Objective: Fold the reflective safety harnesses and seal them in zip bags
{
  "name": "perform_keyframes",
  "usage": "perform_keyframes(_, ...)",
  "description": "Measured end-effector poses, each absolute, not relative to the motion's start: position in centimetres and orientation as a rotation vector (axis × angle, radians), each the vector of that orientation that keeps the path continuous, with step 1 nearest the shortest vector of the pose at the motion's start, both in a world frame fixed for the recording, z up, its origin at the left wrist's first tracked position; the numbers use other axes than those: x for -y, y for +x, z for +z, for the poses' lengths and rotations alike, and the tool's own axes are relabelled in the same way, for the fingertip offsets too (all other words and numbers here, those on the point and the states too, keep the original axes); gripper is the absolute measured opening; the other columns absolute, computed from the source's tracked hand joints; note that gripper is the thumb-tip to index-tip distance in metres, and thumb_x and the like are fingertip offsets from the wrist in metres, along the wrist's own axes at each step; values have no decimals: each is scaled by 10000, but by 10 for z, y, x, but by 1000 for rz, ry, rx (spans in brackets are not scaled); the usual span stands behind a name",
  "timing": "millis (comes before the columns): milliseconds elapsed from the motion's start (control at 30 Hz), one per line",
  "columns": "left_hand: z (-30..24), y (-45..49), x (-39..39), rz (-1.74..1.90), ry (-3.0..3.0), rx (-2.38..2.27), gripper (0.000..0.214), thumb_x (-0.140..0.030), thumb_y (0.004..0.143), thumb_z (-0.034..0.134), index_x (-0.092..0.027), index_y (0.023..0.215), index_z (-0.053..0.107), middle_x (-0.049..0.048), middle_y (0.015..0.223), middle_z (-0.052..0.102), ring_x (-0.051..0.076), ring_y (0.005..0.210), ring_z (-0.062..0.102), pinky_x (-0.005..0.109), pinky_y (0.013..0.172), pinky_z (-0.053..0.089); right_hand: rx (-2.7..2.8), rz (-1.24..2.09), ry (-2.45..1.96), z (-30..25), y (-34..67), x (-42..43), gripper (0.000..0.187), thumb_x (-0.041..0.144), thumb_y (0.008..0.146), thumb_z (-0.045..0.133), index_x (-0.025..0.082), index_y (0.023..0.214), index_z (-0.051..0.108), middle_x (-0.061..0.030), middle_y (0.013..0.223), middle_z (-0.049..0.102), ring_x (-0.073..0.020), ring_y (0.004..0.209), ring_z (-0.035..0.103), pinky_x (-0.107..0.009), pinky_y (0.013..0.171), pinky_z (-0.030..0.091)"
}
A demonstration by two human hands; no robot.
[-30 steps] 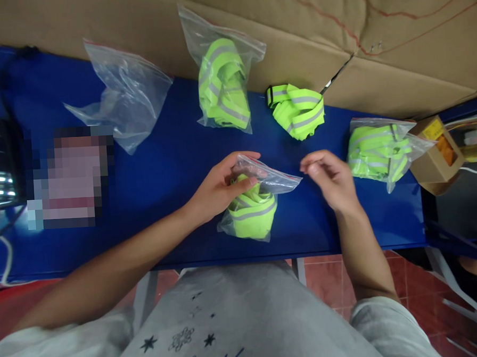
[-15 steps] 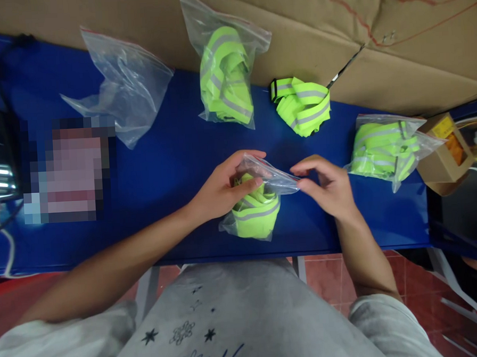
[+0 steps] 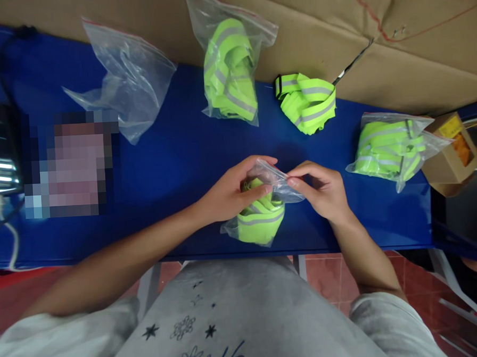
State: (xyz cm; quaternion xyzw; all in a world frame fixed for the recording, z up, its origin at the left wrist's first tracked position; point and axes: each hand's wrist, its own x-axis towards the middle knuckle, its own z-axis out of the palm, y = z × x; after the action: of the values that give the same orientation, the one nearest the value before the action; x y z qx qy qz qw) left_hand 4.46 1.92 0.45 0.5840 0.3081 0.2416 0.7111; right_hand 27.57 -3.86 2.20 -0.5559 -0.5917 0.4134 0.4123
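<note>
Near the table's front edge lies a clear zip bag (image 3: 293, 193) with a bundle of neon-yellow reflective strap (image 3: 261, 224) inside it. My left hand (image 3: 233, 192) grips the bag's left side, thumb in front and fingers behind the plastic. With thumb and forefinger, my right hand (image 3: 321, 189) pinches the bag's top edge on the right. Beyond my hands sits a loose bundle of the same reflective strap (image 3: 308, 101), with a black buckle at its left end.
Bagged reflective straps lie at the back (image 3: 230, 75) and at the right (image 3: 389, 148). A flat clear bag (image 3: 132, 88) is at the back left, by a pixelated patch. A small cardboard box (image 3: 449, 157) stands right; large brown cartons (image 3: 295, 31) line the blue table's (image 3: 174, 166) back.
My right hand has slid left along the bag's top edge, closer to my left hand, and its fingertips have closed on the plastic. The whole view has shifted slightly.
</note>
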Motion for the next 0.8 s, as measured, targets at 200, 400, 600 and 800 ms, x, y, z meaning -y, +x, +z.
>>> perform_keyframes(200, 3, 47, -15, 512, 1268, -697, 447, -355, 936, 716, -216, 1345, 598, 47, 1124, 730, 153, 896, 686, 249, 757, 527, 1399, 1262, -1418, 13, 275, 39, 186, 413, 930, 766, 280, 1059, 754, 0, 893, 732, -145, 764, 643, -300, 697, 502)
perform_keyframes(400, 3, 47, -15, 526, 1362, -686, 397, -332, 935, 716, -219, 1306, 631, 59, 1229, 725, 181, 1042, 692, 274, 877, 541, 1490, 1113, -1455, 13, 271, 43, 126, 376, 934, 769, 264, 992, 770, -7, 886, 742, -148, 758, 646, -310, 694, 498)
perform_keyframes(600, 2, 48, -15, 528, 1408, -682, 414, -345, 940, 715, -193, 1315, 626, 55, 1233, 722, 169, 1090, 685, 265, 946, 536, 1546, 1012, -1366, 11, 266, 43, 37, 253, 968, 722, 251, 1004, 723, -13, 923, 678, -142, 812, 633, -308, 720, 499)
perform_keyframes(800, 2, 50, -12, 550, 1411, -722, 332, -429, 1028, 596, -199, 1246, 695, 17, 1043, 761, 111, 861, 665, 202, 730, 488, 1680, 996, -1309, 14, 267, 41, 147, 184, 1023, 616, 253, 1079, 733, -38, 1013, 647, -146, 915, 623, -299, 773, 510)
